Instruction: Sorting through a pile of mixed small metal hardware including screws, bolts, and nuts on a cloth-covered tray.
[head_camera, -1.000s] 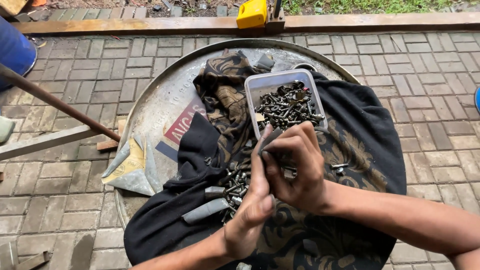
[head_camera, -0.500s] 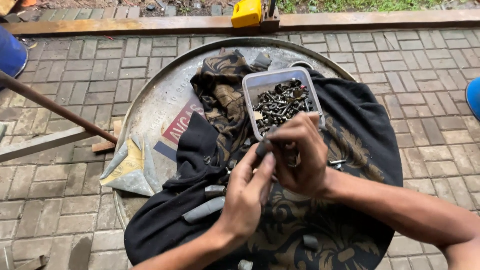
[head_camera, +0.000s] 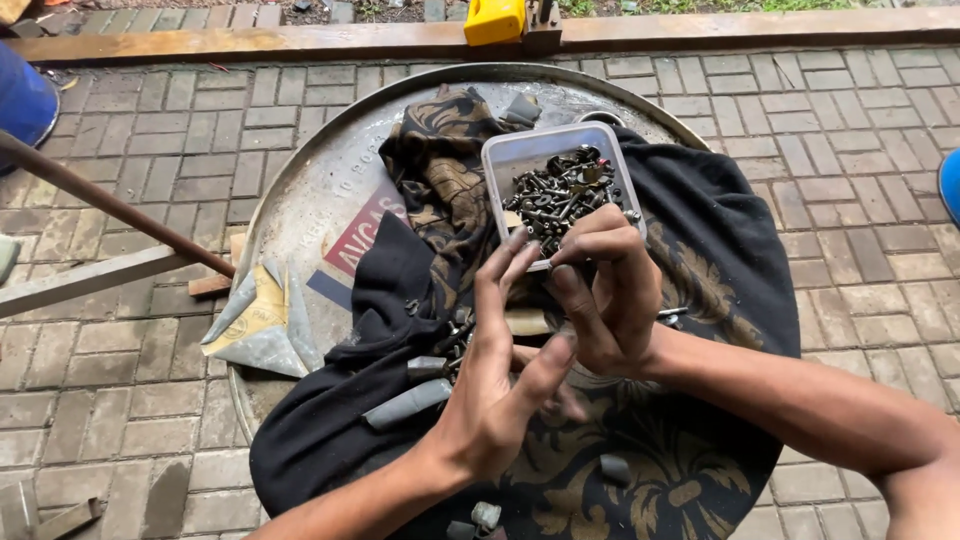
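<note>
bolts and screws fill the clear plastic tub (head_camera: 556, 170) almost to its rim, a dark tangled heap with a few heads poking above the edge. the tub sits on a black cloth with a gold pattern (head_camera: 690, 260) spread over a round metal drum lid (head_camera: 320, 170) that serves as the worktop, and its near edge lies just behind the two hands.

the right hand (head_camera: 612, 300) has its fingers curled together, tips pinched on something small at the tub's near rim; what it grips is too hidden to name. the left hand (head_camera: 505, 385) is spread apart, palm turned toward the right hand, fingers raised and clamped on nothing that shows.

risk lies mostly in that pinch. a small piece held by fingertips alone could slip, and if it drops it would likely land in the folds of the dark cloth, where loose grey metal pieces (head_camera: 408, 403) and small fasteners (head_camera: 455, 335) already lie and are hard to pick out. a knock from either wrist against the tub's near rim could tip it, since it rests on rumpled fabric rather than flat metal, and the contents would scatter off the lid onto the brick paving (head_camera: 130, 420). the cloth also hangs over the lid's edge, so a tug on it could drag the tub along.

a folded yellowish wrapper (head_camera: 255, 320) lies at the lid's left edge, well apart from the hands.
</note>
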